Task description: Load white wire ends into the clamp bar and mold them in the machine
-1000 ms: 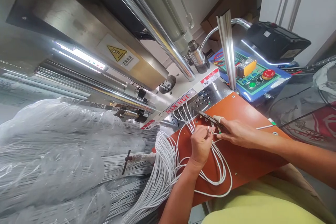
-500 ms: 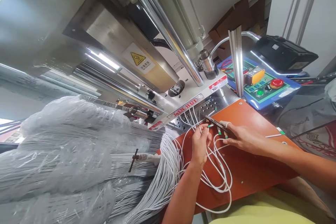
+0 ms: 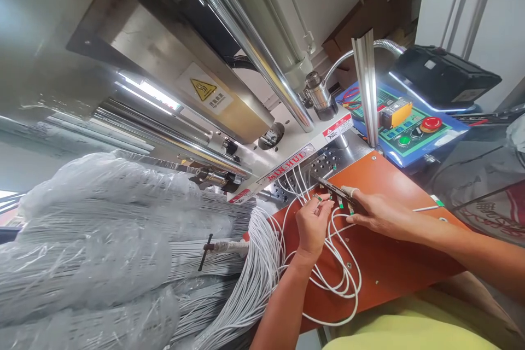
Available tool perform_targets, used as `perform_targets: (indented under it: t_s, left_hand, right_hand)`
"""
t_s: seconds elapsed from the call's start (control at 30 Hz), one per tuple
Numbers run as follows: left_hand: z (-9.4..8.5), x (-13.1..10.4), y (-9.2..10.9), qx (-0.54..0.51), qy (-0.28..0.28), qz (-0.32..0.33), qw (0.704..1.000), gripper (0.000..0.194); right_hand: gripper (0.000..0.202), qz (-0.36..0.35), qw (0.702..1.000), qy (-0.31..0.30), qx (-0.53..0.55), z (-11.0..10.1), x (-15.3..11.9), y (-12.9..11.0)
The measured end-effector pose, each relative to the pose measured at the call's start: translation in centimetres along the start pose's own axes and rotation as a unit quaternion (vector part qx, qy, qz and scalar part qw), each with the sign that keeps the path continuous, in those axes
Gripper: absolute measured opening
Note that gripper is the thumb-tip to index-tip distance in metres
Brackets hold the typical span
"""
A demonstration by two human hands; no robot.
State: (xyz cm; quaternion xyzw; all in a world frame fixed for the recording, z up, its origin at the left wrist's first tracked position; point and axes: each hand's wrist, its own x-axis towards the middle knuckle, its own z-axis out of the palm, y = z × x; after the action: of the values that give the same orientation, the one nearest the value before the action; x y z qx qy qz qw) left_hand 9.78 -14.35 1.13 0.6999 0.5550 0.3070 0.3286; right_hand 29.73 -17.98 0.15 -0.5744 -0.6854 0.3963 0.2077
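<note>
My left hand (image 3: 314,227) is closed in a pinch over the orange work surface (image 3: 394,188). At its fingertips shows a small green-and-metal cable end (image 3: 318,197); the fingers hide part of it. My right hand (image 3: 375,210) is wrapped around a long, dark, pliers-like metal tool (image 3: 337,189), whose tip points toward the machine's perforated metal plate (image 3: 322,163). Several green-tipped cable ends (image 3: 340,203) lie just under the tool. Looped white cables (image 3: 348,284) hang below my hands, and others (image 3: 301,178) run into the machine under its lettered front bar (image 3: 287,167).
Plastic-wrapped bundles of grey cable (image 3: 123,246) fill the left side, beside a T-handled clamp (image 3: 207,251). A thick bunch of white cables (image 3: 258,251) drapes near my left forearm. At the right stands a blue control box (image 3: 426,142) with a red button (image 3: 431,124).
My left fingers have turned, and the small green end now points up and left at their tips. The right hand and tool hold nearly the same place. The view has shifted slightly.
</note>
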Motion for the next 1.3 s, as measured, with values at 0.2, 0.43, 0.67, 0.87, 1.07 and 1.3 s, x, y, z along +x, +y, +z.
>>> perform_targets:
  t_s: [0.2,0.43,0.67,0.87,1.07,1.3]
  left_hand:
    - [0.4,0.3,-0.5,-0.081,-0.007,-0.051,0.995,0.016]
    - [0.7,0.2,-1.3,-0.110,-0.010,-0.076,0.991,0.017]
    - [0.8,-0.1,-1.3,0.023,0.029,0.079,0.996,0.011]
    - [1.2,-0.1,-1.4,0.092,0.056,0.175,0.979,0.015]
    - [1.2,-0.1,-1.5,0.106,0.059,0.197,0.973,0.016]
    - [1.4,-0.1,-1.7,0.116,0.059,0.212,0.969,0.018]
  right_hand:
    - [0.054,-0.008,1.000,0.002,-0.001,0.0,0.0,0.1]
    - [0.055,-0.012,1.000,0.005,0.003,0.3,0.0,0.6]
    - [0.041,0.003,1.000,0.002,-0.007,0.2,0.1,0.3]
    - [0.032,-0.002,1.000,-0.006,-0.023,0.4,0.3,0.6]
    - [0.029,-0.003,1.000,-0.009,-0.007,0.4,0.2,0.6]
    - [0.053,-0.021,1.000,0.004,0.013,0.1,0.0,0.3]
